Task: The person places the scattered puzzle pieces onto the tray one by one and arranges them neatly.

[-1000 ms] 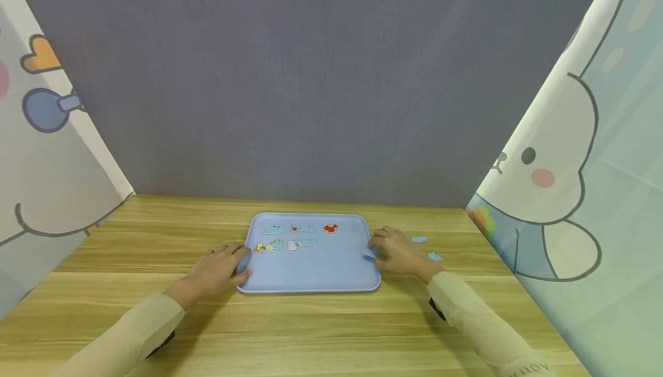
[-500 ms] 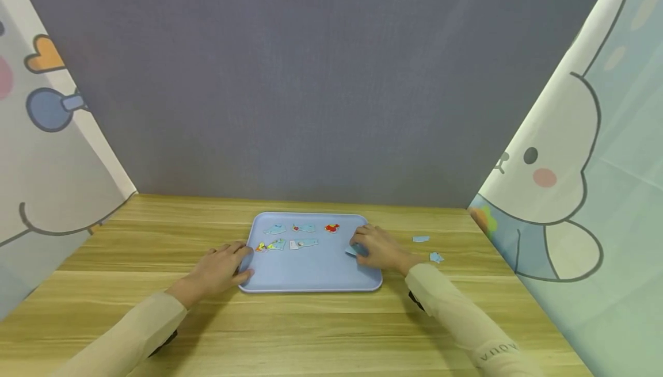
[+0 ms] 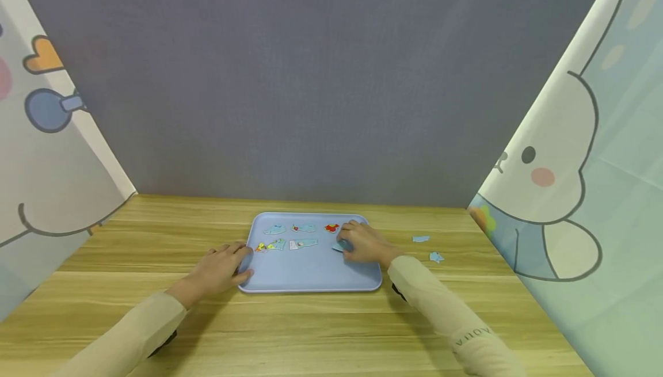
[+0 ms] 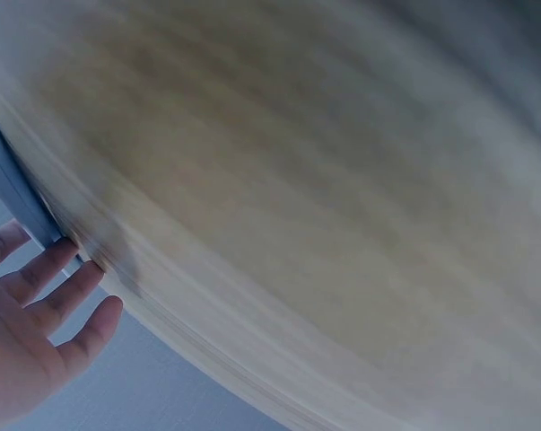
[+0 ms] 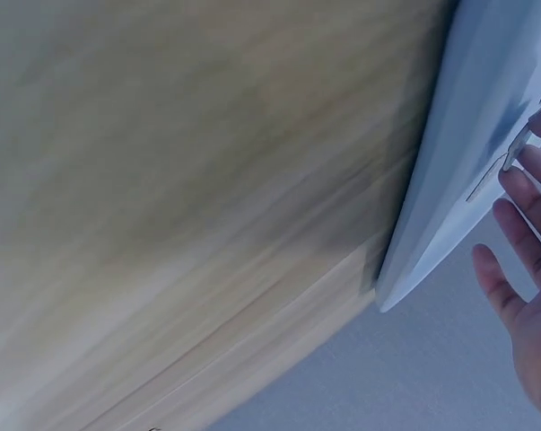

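Observation:
In the head view a light blue tray point(image 3: 305, 276) bears several flat picture puzzle pieces in two rows. My right hand point(image 3: 364, 243) is over the tray's right half and pinches a light blue puzzle piece point(image 3: 339, 246) low over the surface, below a red piece point(image 3: 331, 228). Left of it lies a long pale blue piece point(image 3: 303, 243). My left hand point(image 3: 217, 269) rests at the tray's left edge, fingers relaxed. In the left wrist view its fingertips point(image 4: 91, 269) touch beside the rim. The right wrist view shows the pinched piece point(image 5: 518, 146) edge-on.
Two more pale blue pieces point(image 3: 420, 239) point(image 3: 436, 256) lie on the wooden table point(image 3: 290, 331) right of the tray. A grey panel point(image 3: 300, 89) stands behind the table, with cartoon-printed cloths point(image 3: 564, 135) at both sides.
My right hand has moved left from the tray's right edge, carrying the light blue puzzle piece in over the tray. The left hand has stayed at the left edge.

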{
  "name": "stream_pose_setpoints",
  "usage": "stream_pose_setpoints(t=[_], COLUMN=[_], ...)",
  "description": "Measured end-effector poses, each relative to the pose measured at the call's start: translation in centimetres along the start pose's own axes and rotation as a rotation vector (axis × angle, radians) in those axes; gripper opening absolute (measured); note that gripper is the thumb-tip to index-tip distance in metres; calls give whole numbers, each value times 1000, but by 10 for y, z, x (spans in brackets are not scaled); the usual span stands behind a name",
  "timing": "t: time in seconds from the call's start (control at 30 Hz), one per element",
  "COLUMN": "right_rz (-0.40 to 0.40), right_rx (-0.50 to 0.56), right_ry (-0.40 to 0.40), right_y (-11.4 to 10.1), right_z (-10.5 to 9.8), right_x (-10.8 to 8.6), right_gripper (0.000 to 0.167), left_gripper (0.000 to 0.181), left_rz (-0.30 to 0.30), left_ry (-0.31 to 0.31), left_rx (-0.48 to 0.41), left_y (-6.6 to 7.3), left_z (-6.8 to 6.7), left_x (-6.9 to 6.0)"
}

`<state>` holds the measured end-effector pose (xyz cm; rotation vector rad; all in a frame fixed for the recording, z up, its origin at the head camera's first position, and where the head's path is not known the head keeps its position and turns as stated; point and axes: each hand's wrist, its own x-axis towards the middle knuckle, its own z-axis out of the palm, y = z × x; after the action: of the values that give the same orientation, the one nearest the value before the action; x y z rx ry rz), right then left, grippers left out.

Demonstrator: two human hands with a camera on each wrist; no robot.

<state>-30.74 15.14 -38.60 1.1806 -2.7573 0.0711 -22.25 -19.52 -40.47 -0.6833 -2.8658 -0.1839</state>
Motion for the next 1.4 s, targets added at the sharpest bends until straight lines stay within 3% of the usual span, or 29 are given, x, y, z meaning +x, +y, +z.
stream_pose_setpoints(t=[0.27,0.6,1.4], right_rz=[28,-7,22], right_rx=[24,43,51], right_ry=[-30,-25,-69], right_y=[-3,-3,-8], right_z=[1,5,5], right_x=[9,21,25], right_gripper=[29,26,28], left_gripper=[47,46,46], left_rz=[9,10,6], left_ry=[12,10,12], left_rx=[7,-1,-8], left_y=[0,0,-2], left_z=[1,2,4], left_x=[0,1,1])
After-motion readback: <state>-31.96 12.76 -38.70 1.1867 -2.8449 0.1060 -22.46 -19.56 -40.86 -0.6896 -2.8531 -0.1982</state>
